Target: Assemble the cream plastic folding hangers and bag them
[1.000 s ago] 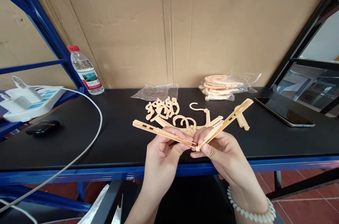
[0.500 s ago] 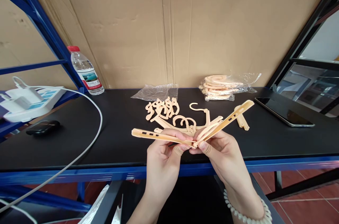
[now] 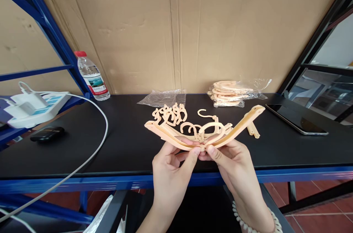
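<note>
Left hand (image 3: pixel 173 168): my thumb and fingers grip the hanger (image 3: pixel 168 137) just left of its middle.
Right hand (image 3: pixel 235 167): my thumb and fingers grip it just right of the middle, beside its hook (image 3: pixel 223 130).
Hanger position: above the near part of the desk (image 3: pixel 124 144), arms angled up.
Right side: phone (image 3: pixel 296 119), flat.
Mid desk: piled loose hooks (image 3: pixel 175 115).
Far desk: plastic bag (image 3: pixel 162 98); right, bagged pieces (image 3: pixel 230 93); left, bottle (image 3: pixel 95 82).

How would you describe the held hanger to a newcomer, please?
Above the near edge of the black table are the left hand and right hand. They hold a pale, wide hanger; unlike similar pieces lying behind, it is held up.
</note>
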`<state>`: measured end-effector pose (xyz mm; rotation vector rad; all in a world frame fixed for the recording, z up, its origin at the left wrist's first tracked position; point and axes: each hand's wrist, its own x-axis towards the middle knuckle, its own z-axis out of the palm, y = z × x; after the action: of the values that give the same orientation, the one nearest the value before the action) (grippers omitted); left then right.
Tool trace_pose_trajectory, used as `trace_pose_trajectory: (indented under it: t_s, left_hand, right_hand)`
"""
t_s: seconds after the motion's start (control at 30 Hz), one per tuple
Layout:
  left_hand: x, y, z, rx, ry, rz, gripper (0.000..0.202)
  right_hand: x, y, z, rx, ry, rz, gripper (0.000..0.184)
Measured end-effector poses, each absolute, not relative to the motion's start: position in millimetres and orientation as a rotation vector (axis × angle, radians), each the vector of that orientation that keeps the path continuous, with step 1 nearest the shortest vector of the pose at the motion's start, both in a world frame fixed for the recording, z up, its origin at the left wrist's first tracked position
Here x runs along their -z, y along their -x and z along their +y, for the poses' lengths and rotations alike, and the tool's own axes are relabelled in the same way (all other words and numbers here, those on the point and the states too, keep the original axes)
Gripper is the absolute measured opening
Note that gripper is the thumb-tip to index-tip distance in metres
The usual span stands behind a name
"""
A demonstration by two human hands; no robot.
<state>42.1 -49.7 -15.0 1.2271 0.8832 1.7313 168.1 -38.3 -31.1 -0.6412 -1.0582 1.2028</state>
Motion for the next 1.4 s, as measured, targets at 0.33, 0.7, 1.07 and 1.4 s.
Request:
trace_pose_trajectory:
  t_s: [0.33,0.7,1.07,1.4]
  left_hand:
    - [10.2,-36.9,-49.3,-1.647,-1.142,0.925,0.031]
    - [5.9,-6.3,-44.1,-1.649,-1.349,1.335,0.100]
    - [25.2,13.4,-29.2,-1.285,-2.013,1.916,0.060]
    - [21.4,17.4,-44.2,-1.171,-2.322,1.622,0.051]
  right_hand:
    - [27.9,-178.8,-37.5,-1.181,0.683,-1.021,0.021]
    - [21.3,-207.4,-31.1,-0.861,1.089,-1.205,0.063]
    - [25.3,-230.3,-20.1,-0.313,1.580,-1.465,0.049]
    - [30.5,-232.3,-29.2,-0.339,1.522,-1.648,0.034]
